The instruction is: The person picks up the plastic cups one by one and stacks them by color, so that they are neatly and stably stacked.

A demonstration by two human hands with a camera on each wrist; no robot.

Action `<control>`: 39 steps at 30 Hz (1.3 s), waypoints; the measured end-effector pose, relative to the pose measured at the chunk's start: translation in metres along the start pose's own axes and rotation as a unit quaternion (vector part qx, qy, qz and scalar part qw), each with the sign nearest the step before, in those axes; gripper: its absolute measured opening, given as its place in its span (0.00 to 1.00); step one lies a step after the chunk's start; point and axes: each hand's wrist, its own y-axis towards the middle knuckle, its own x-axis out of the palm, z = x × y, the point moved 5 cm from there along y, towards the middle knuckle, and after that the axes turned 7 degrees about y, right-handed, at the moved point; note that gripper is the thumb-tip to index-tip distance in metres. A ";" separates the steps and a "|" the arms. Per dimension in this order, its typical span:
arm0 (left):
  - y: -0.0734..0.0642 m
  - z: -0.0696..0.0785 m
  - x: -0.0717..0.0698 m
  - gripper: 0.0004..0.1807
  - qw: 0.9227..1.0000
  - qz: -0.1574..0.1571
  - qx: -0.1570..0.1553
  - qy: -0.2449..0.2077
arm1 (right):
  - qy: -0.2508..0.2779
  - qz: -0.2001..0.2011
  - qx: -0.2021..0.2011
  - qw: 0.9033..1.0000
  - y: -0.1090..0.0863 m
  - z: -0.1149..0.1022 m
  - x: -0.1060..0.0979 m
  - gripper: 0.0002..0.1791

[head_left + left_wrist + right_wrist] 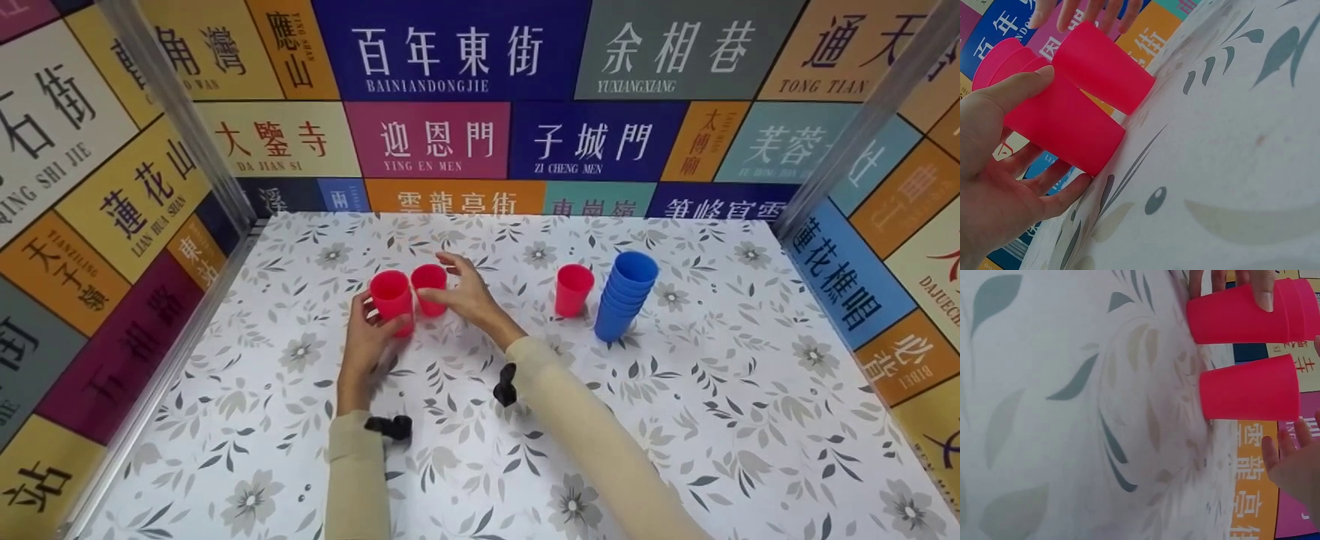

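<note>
A short stack of red plastic cups (391, 294) stands upright on the table, its several rims nested as the left wrist view shows (1067, 115). My left hand (367, 337) holds this stack from the left side, thumb across its front and fingers round behind. Just right of it stands a single red cup (430, 281), upright. My right hand (469, 292) is at that cup's right side with fingers spread near the rim; whether they touch it I cannot tell. In the right wrist view the right fingers (1292, 444) are beside the cup's rim.
Farther right stands another red cup (574, 291). Close beside it is a tall nested stack of blue cups (627, 296). The table (480, 480) has a white floral cover. Panels with printed signs (427, 139) wall the back and both sides.
</note>
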 end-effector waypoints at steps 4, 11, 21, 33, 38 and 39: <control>0.000 0.001 0.000 0.41 1.000 0.003 -0.001 0.005 | 0.023 0.010 0.032 0.999 -0.001 0.010 0.003 0.46; 0.000 0.000 -0.002 0.41 1.000 0.001 -0.005 0.005 | 0.069 0.017 0.054 0.996 0.001 0.020 0.010 0.41; 0.000 -0.001 -0.001 0.41 1.000 -0.008 -0.013 0.003 | 0.075 0.036 0.054 0.995 0.002 0.023 0.011 0.36; -0.001 0.000 -0.005 0.42 1.000 0.000 -0.006 0.009 | 0.055 0.061 0.043 0.996 -0.006 0.014 -0.004 0.35; -0.001 -0.001 -0.001 0.41 1.000 0.002 -0.010 0.003 | 0.048 0.047 0.033 0.997 -0.010 0.006 -0.013 0.35; -0.001 -0.001 0.001 0.41 1.000 0.000 -0.010 0.002 | 0.046 0.044 0.029 0.998 -0.011 0.003 -0.014 0.35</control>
